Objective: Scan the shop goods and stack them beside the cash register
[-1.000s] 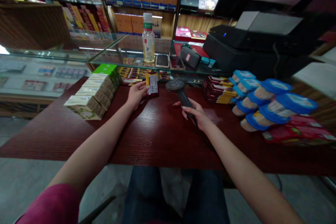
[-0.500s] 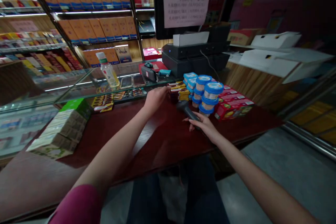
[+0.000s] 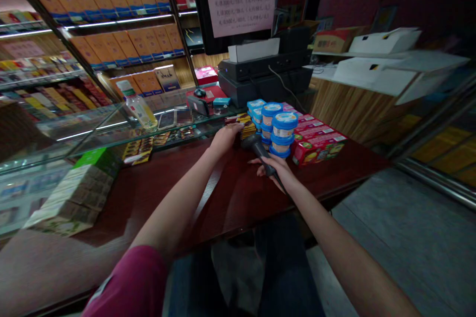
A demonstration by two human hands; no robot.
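My right hand (image 3: 277,171) is wrapped round the handle of a dark barcode scanner (image 3: 255,144), its head pointing toward the far side of the red-brown wooden table (image 3: 156,193). My left hand (image 3: 223,139) reaches across the table and rests on a stack of small dark red and yellow packs (image 3: 243,126); its fingers are curled over the stack, and I cannot make out whether they grip a pack. Just right of the scanner stand stacked tubs with blue lids (image 3: 277,126).
Red boxes (image 3: 316,141) lie right of the tubs. Cartons with green and pale sides (image 3: 70,193) are stacked at the table's left. A glass counter (image 3: 111,131) behind carries a bottle (image 3: 139,106) and a phone. A black till with printer (image 3: 260,72) stands beyond.
My left hand, which held a small red and yellow pack near the cartons, has moved right to the stack of packs. The view has swung right. The right hand keeps the scanner.
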